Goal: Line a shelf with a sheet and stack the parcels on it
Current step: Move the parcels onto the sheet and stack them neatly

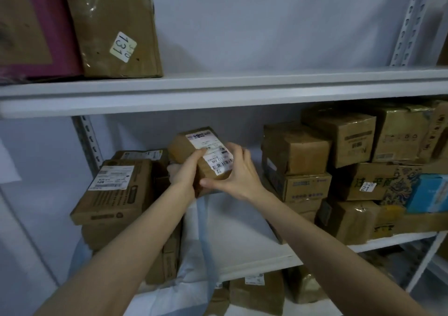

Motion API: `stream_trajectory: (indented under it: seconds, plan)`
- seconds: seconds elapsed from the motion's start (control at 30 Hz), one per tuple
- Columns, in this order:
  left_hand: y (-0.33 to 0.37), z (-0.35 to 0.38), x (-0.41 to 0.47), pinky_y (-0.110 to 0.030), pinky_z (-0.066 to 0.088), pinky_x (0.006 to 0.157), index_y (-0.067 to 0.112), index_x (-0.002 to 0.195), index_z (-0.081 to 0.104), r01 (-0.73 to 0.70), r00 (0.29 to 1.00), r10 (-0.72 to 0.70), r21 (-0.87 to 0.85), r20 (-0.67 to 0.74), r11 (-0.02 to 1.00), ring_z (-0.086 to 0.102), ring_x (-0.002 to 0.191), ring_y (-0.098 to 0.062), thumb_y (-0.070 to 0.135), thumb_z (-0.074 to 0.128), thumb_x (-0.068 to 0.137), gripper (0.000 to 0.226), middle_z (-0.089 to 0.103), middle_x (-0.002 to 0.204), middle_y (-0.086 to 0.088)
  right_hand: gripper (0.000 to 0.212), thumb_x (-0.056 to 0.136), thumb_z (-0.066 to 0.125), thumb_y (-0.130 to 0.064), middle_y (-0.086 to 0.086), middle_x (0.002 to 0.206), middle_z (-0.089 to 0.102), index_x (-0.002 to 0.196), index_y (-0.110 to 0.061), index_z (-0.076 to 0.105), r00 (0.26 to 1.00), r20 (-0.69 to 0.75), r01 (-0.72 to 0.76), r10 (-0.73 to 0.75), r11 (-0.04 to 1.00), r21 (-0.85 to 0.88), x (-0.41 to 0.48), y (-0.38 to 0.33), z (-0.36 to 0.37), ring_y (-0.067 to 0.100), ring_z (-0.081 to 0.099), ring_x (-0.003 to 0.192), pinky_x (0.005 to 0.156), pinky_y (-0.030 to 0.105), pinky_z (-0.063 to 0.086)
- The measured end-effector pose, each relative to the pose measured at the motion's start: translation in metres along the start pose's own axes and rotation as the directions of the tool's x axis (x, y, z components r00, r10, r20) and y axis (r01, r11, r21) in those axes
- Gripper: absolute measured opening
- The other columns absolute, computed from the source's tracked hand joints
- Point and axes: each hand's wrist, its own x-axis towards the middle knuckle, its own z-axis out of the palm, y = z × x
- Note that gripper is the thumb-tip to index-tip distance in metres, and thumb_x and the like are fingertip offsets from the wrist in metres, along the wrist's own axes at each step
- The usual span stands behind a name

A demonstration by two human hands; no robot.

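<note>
The left hand (186,171) and right hand (238,170) grip the small parcel (194,141) tight above the sheet (232,223). It seems light and stiff, so hold its sides.

Only the person's arms and hands show, and both are bare. The left forearm (126,243) and right forearm (327,243) are slim and smooth, uncovered as far as the picture's lower edge, each narrowing toward the wrist. The left hand (186,170) and right hand (238,172) have long, slender fingers. The right thumb's nail looks short and plain. The finer detail of the fingertips is slightly blurred.
</note>
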Motion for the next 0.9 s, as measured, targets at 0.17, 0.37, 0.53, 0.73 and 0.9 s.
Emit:
stream_trajectory:
  seconds: [0.17, 0.37, 0.53, 0.73, 0.9]
  plan:
    - [-0.003, -0.031, 0.0, -0.043, 0.053, 0.087, 0.017, 0.116, 0.055, -0.099, 0.993, 0.109, 0.187, -0.045, 0.977, 0.064, 0.098, -0.025, 0.072, 0.065, 0.063, 0.076, 0.065, 0.113, -0.007, 0.111, 0.047, 0.076, -0.063, 0.002, 0.13, 0.044, 0.14, -0.024, 0.03, 0.937, 0.25, -0.331, 0.244, 0.849, 0.412, -0.011, -0.006, 0.027, 0.014, 0.053, 0.111, 0.089, 0.028, 0.052]
    - [0.008, -0.058, 0.0, -0.039, 0.045, 0.091, 0.012, 0.133, 0.049, -0.156, 0.985, 0.161, 0.083, -0.063, 0.984, 0.062, 0.093, -0.02, 0.049, 0.025, 0.101, 0.054, 0.063, 0.105, -0.005, 0.066, 0.076, 0.056, -0.064, 0.013, 0.131, 0.059, 0.13, -0.027, 0.057, 0.692, 0.664, -0.709, 0.285, 0.094, 0.699, -0.022, 0.016, 0.034, 0.033, 0.056, 0.117, 0.089, 0.044, 0.048]
    - [0.026, -0.067, -0.002, -0.032, 0.047, 0.076, 0.013, 0.129, 0.049, -0.282, 0.946, 0.297, 0.116, -0.132, 0.952, 0.063, 0.085, -0.016, 0.037, 0.032, 0.102, 0.04, 0.062, 0.1, -0.003, 0.071, 0.071, 0.051, -0.07, 0.014, 0.128, 0.062, 0.123, -0.023, 0.063, 0.675, 0.684, -0.699, 0.277, -0.057, 0.713, -0.029, 0.03, 0.036, 0.036, 0.054, 0.116, 0.089, 0.043, 0.046]
    - [0.043, -0.085, 0.004, -0.027, 0.048, 0.067, 0.012, 0.115, 0.052, -0.397, 0.882, 0.459, 0.351, -0.11, 0.848, 0.061, 0.088, -0.019, 0.007, 0.045, 0.093, 0.024, 0.06, 0.106, -0.009, 0.062, 0.081, 0.05, -0.065, 0.01, 0.127, 0.062, 0.13, -0.028, 0.055, 0.688, 0.595, -0.671, 0.415, 0.054, 0.739, -0.028, 0.036, 0.044, 0.031, 0.058, 0.114, 0.084, 0.04, 0.05]
    - [0.044, -0.097, 0.009, -0.035, 0.052, 0.084, 0.016, 0.101, 0.058, -0.415, 0.855, 0.516, 0.528, -0.051, 0.741, 0.062, 0.094, -0.022, 0.004, 0.051, 0.088, 0.019, 0.06, 0.093, -0.002, 0.054, 0.086, 0.046, -0.061, 0.009, 0.125, 0.06, 0.129, -0.03, 0.054, 0.711, 0.582, -0.664, 0.395, 0.103, 0.741, -0.026, 0.027, 0.054, 0.03, 0.059, 0.112, 0.088, 0.042, 0.049]
